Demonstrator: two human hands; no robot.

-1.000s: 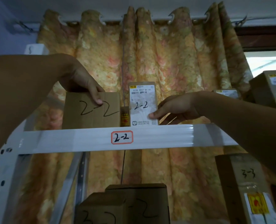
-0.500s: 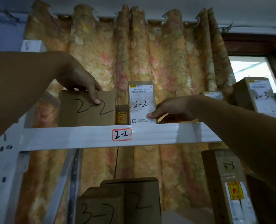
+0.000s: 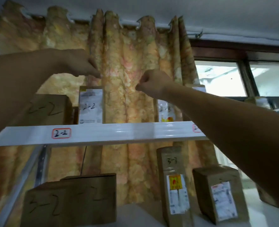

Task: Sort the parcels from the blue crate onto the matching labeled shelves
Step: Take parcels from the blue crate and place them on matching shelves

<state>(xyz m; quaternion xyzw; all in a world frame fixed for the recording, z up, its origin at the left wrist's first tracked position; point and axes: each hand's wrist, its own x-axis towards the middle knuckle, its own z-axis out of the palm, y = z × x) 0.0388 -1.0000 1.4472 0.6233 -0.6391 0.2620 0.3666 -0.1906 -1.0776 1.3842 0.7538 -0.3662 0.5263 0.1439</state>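
On the white shelf beam (image 3: 119, 133) a red-edged tag reads 2-2 (image 3: 61, 133). Behind it stand a brown box marked 2-2 (image 3: 48, 110) and a taller parcel with a white label marked 2-2 (image 3: 90, 105). My left hand (image 3: 84, 66) hovers above these two parcels with its fingers drooping, touching nothing. My right hand (image 3: 152, 82) is raised to the right of the labelled parcel, fingers curled in, with nothing in it. The blue crate is out of view.
Another labelled parcel (image 3: 166, 110) stands further right on the same shelf. The shelf below holds brown boxes marked 3-2 (image 3: 70, 203), a tall parcel marked 3-3 (image 3: 173, 182) and a smaller box (image 3: 220, 194). A flowered curtain (image 3: 127, 63) hangs behind; a window (image 3: 233, 79) is at right.
Both hands have let go of the two 2-2 parcels and risen above the shelf. My view has swung to the right, and the parcels stay standing.
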